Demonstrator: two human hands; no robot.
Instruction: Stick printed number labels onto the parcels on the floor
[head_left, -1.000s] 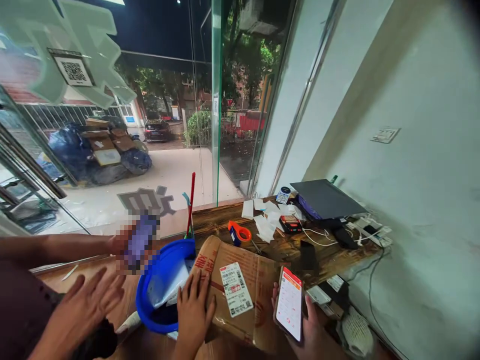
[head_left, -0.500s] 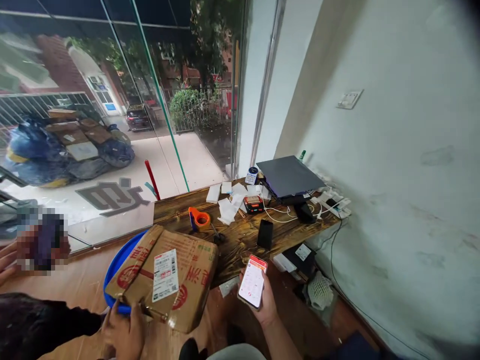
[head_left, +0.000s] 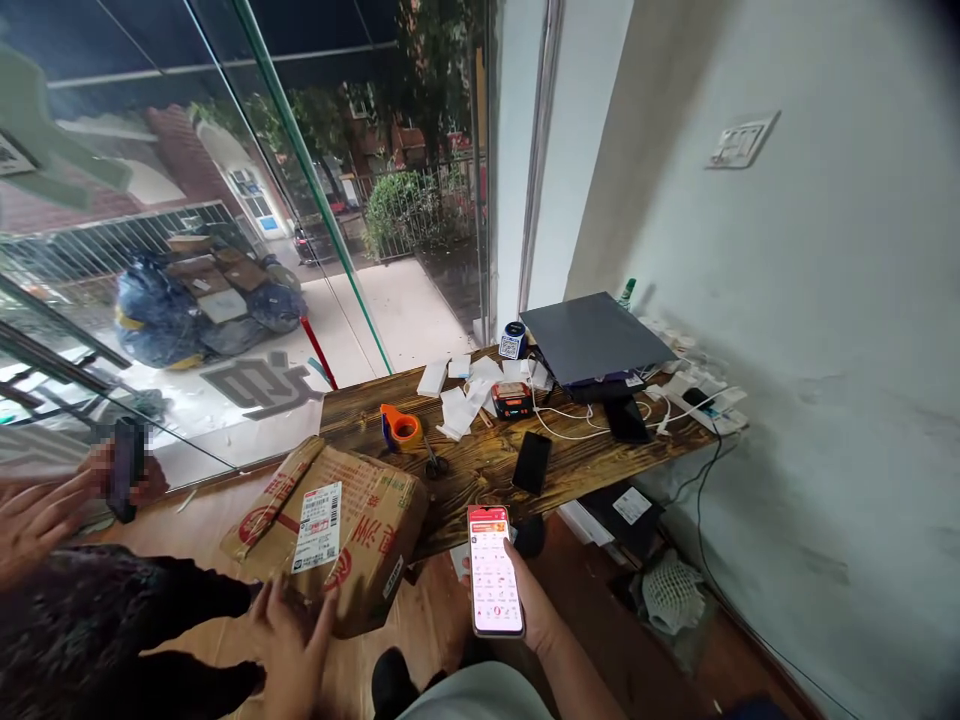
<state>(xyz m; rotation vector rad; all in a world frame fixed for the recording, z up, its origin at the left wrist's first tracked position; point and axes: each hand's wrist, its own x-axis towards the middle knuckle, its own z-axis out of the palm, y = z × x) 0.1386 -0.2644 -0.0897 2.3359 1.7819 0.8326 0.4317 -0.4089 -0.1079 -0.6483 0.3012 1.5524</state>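
In the head view, my right hand holds a smartphone with a lit screen, the thumb by its right edge. My left hand grips the near edge of a taped cardboard box, fingers on its near side. Red print and a white shipping label show on the box's top. Its right side overlaps the edge of the dark wooden table in view; I cannot tell what bears it underneath.
On the table are an orange tape dispenser, scissors, a dark phone, white papers, a small orange-black device and a grey flat panel. At left, another person's hand holds a blurred phone. A glass wall stands behind.
The box has shifted slightly, and the blue round object that showed beneath it is out of sight. My left hand has moved right along the box; the lit phone is a little further left.
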